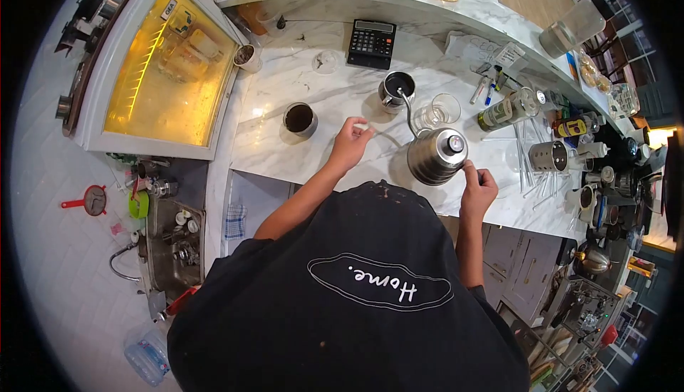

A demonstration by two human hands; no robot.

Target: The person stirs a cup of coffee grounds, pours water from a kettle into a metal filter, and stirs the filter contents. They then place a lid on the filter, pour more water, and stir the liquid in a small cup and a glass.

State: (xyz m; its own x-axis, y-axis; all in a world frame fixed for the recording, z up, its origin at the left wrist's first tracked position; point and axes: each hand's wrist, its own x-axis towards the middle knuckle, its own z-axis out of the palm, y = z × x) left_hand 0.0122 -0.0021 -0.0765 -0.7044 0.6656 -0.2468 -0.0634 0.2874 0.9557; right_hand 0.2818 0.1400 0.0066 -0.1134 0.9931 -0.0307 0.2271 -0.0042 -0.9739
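My right hand point(479, 189) is closed at the near right side of a steel gooseneck kettle point(432, 158), where the handle is mostly hidden. The kettle's thin spout reaches over a metal cup point(390, 104) with dark contents. Whether liquid is flowing cannot be made out. My left hand point(350, 144) hovers over the counter left of the kettle, fingers loosely apart and holding nothing visible. To its left stands a round cup point(300, 120) of dark liquid. A clear glass point(444, 108) sits just behind the kettle.
Behind the cups lies a black calculator point(372, 43) on the marble counter point(274, 160). Bottles point(502, 112), markers point(486, 87) and a perforated metal holder point(548, 157) crowd the right. A yellow-lit glass-door cabinet point(167, 71) stands left, above a sink point(171, 242).
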